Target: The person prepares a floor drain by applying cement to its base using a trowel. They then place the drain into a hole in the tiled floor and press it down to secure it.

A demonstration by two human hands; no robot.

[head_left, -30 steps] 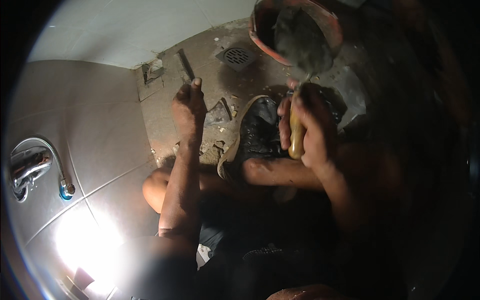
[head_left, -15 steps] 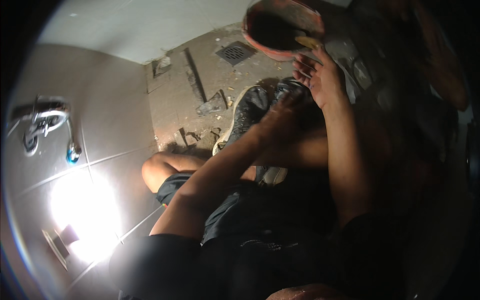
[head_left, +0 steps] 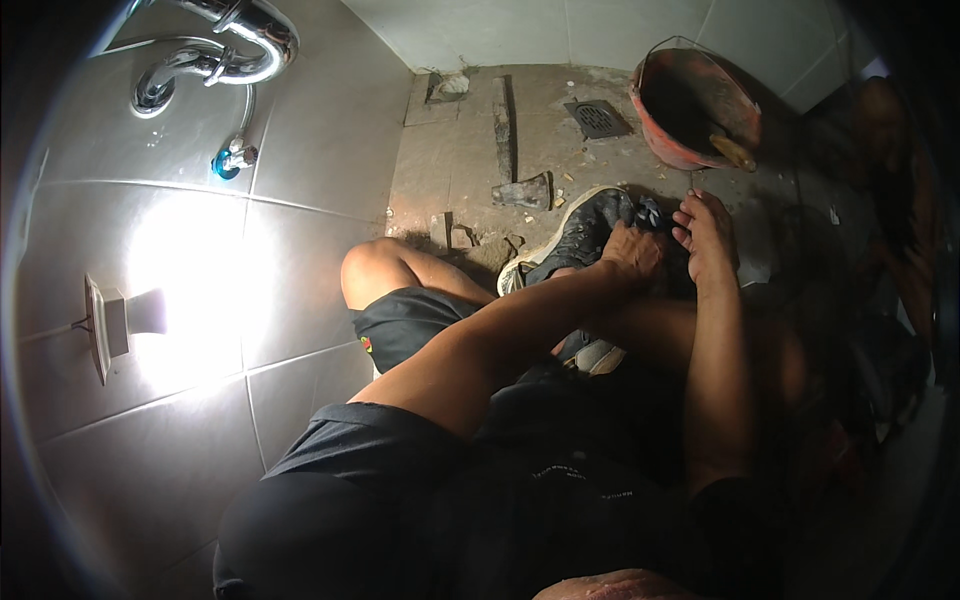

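Beyond the empty, half-curled right hand, a wooden handle crosses the bucket rim.

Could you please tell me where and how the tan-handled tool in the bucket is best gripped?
Probably by its tan handle, coming from the near side with the right hand: the handle pokes out over the bucket's near rim, end outward.

yellow-handled tool partly hidden in bucket; chrome pipe cut by top edge

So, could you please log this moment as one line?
Left hand: at dark shoe; right hand: open, nearby; wooden handle: over bucket rim; axe: on floor
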